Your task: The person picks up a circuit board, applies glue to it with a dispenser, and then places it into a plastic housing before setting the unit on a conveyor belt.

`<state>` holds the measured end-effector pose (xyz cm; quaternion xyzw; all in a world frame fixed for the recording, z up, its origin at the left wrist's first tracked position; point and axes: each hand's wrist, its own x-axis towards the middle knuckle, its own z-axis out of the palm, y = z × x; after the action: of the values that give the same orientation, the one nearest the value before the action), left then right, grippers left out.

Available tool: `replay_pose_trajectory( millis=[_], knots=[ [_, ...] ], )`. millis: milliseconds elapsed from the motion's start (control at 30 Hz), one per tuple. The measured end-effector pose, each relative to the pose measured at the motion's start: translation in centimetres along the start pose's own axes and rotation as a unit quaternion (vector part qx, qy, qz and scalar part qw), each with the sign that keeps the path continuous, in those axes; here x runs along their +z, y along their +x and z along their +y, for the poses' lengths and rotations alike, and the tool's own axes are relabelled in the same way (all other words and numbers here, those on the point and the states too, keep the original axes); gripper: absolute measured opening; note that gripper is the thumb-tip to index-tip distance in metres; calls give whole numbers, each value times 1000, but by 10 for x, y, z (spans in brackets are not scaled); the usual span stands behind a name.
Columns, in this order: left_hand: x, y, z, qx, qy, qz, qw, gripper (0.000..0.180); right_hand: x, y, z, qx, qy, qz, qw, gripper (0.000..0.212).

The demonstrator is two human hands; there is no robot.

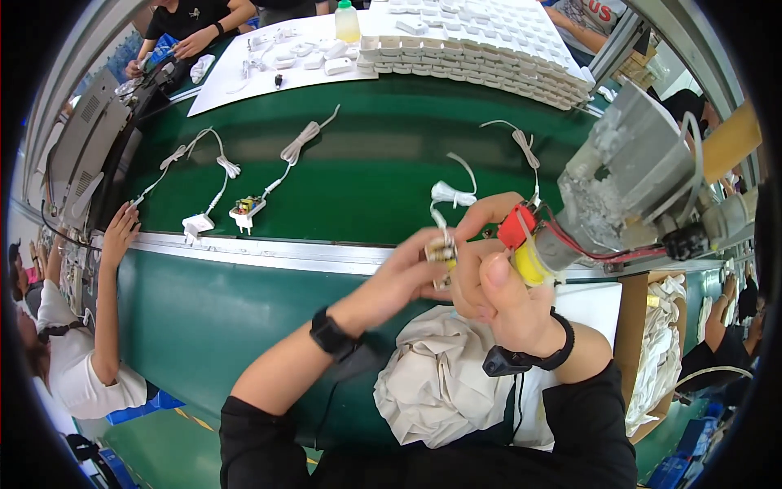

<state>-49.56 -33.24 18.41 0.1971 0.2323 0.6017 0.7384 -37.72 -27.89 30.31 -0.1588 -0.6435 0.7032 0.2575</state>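
Observation:
My left hand (389, 284) pinches a small bare circuit board (441, 251) close above the work surface's rail. A bundled white cable (453, 194) runs from the board onto the green belt. My right hand (521, 314) is closed round the front of a glue gun (533, 244), with a red part and a yellow band beside the thumb. Its grey body carries whitish, glue-like residue and red wires. The fingers of both hands come close together at the board and partly hide it; the gun's tip cannot be made out.
On the green belt (366, 147) lie an adapter board (247, 210), a white plug adapter (197, 225) and corded cables. Stacked white trays (476, 69) and a bottle (347, 23) stand beyond. Crumpled cloth (440, 375) and a carton (652, 350) are nearer. A co-worker's hand (120, 232) is at left.

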Motion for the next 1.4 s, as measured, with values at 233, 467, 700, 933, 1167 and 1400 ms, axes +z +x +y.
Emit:
replay_pose_trajectory(
  millis=[233,467,700,933,1167,1400],
  knots=[
    [0,50,38,165,788,154,572,46,5,-10,-24,8,15,-15,1000,45],
    [1,-4,91,287,755,331,488,30,-14,-14,-31,-3,19,3,1000,38],
    [-46,-72,122,-8,686,465,560,32,-20,-18,-39,8,27,-16,999,34],
    [6,-44,70,51,225,284,931,31,-16,-20,-38,10,18,-10,1000,36],
    [45,-34,-32,-40,55,130,989,34,-23,-15,-27,10,7,23,1000,37],
    [32,-23,-64,-33,54,22,998,38,-35,-9,8,-32,16,40,999,33]
  ],
)
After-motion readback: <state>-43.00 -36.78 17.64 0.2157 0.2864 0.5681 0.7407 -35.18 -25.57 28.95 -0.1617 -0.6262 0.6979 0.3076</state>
